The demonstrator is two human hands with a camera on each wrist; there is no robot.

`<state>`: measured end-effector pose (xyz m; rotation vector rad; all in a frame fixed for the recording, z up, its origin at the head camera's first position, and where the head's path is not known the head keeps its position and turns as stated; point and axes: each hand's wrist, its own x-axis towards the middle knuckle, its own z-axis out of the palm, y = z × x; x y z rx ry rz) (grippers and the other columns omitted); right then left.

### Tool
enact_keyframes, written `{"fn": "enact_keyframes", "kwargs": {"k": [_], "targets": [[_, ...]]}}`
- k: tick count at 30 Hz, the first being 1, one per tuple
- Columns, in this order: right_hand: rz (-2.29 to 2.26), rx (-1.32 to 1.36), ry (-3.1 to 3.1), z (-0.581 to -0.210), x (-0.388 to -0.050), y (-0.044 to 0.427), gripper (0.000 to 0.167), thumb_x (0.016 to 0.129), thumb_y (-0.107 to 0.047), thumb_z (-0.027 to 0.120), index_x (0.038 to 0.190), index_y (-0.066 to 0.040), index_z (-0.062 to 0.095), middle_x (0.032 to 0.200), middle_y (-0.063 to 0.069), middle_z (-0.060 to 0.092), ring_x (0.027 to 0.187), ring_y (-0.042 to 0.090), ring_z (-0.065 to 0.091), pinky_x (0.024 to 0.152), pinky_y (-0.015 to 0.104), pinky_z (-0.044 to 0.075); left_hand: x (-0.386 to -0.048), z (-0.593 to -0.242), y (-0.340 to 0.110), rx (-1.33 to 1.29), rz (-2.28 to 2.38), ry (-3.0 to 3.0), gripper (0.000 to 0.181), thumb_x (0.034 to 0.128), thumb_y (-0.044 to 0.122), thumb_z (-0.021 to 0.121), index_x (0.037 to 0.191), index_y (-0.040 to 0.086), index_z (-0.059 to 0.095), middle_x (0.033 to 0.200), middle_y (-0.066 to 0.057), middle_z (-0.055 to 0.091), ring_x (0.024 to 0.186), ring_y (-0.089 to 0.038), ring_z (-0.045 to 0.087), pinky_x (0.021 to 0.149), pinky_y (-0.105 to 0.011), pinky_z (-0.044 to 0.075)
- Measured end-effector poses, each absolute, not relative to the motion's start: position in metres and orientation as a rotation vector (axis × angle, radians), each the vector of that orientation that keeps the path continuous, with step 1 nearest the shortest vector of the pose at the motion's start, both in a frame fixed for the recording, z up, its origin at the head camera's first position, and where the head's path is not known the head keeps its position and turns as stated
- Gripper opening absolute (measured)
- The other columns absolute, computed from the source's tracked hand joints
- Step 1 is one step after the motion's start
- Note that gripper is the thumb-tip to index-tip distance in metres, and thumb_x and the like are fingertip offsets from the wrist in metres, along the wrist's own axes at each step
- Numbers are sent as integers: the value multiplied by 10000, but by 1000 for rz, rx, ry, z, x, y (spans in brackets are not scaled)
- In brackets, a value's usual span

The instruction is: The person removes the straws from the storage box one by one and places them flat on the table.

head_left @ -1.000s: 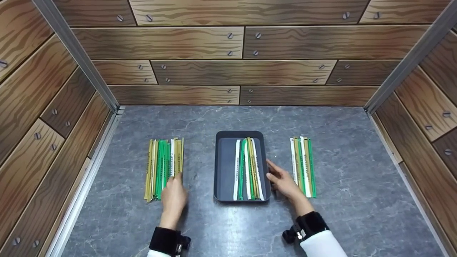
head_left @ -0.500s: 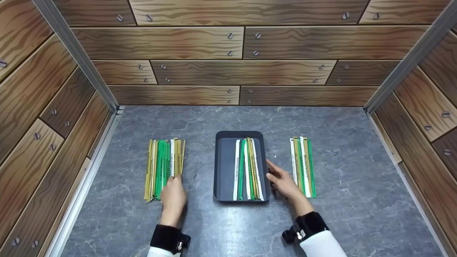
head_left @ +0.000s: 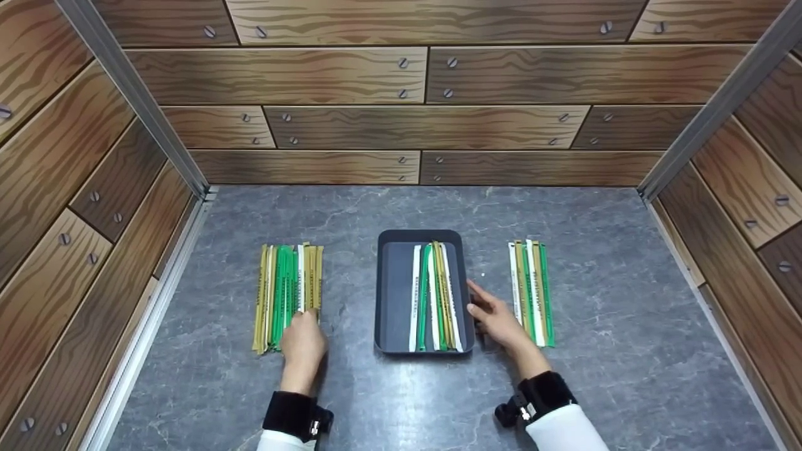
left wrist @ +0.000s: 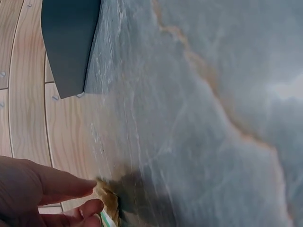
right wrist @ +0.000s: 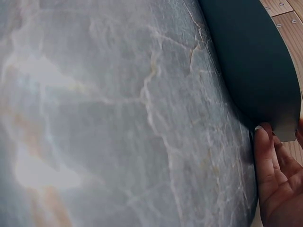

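Observation:
My left hand (head_left: pixel 304 344) is at the near right end of a row of slim printed stick packets (head_left: pixel 288 275) in gold, green and white. Its thumb and curled fingers pinch the end of a gold stick packet (left wrist: pixel 110 201), the rightmost one; the palm hides the near ends. A dark grey tray (head_left: pixel 391 294) stands in the middle, with several white, green and gold packets (head_left: pixel 433 294) lying lengthwise in its right half. Against the tray's right outer wall (right wrist: pixel 260 61) my right hand (head_left: pixel 501 322) rests, its fingertips touching near the rim.
A second row of several white, gold and green packets (head_left: pixel 531 288) lies to the right of the tray, just beyond the right hand. Wood-patterned panels (head_left: pixel 413 125) enclose the grey marbled table (head_left: pixel 351 407) at the back and both sides.
The rightmost gold packet, thin and edge-on at first, then leaning out at its far end, now lies flat beside its neighbours. My left hand has shifted very slightly; right hand and tray stay put.

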<state>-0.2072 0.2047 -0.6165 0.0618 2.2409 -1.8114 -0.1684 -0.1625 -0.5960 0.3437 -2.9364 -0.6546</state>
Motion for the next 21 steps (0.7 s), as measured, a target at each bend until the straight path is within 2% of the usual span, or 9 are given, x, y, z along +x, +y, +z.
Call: {"fn": "enact_keyframes", "kwargs": {"k": [5,8,12,15,18,21], "targets": [[-1804,52,2243,-616,-207,205,561,1003,-82,541,1528,-176,365,1420,280,442,1050,323,612,755,410,571,-169,-595,-162,306,-697,-2890,137,817,-19,621,933,-47,687,831,-257,647,685,-468,632,512,-575,490],[-1775,59,2253,-615,-207,206,559,1009,-109,541,1532,-186,359,1439,286,418,1107,346,583,770,416,564,-170,-594,-159,259,-753,-2868,189,819,2,634,987,-54,701,897,-263,673,735,-458,649,558,-564,512],[-1746,68,2256,-614,-206,207,559,1013,-135,541,1535,-199,353,1457,292,391,1157,361,549,786,418,555,-173,-594,-149,168,-886,-2846,259,859,40,667,1098,-53,699,1016,-247,688,856,-423,669,685,-522,550],[-1754,71,2252,-614,-206,206,559,1011,-129,542,1534,-197,356,1455,292,394,1133,350,565,776,416,559,-177,-595,-137,88,-991,-2814,237,876,64,685,1085,-47,704,1020,-227,694,899,-382,671,768,-489,549],[-1766,71,2246,-614,-206,205,559,1010,-119,541,1533,-195,358,1448,286,408,1094,329,589,761,410,564,-181,-596,-124,-4,-1063,-2773,224,894,72,680,1078,-54,704,973,-209,690,881,-345,664,793,-465,542],[-1773,65,2247,-614,-207,204,557,1009,-106,539,1531,-186,362,1439,286,419,1070,325,602,754,411,567,-185,-598,-112,-68,-1136,-2752,275,926,95,655,1143,-74,669,990,-207,666,893,-333,657,814,-457,542]]}}
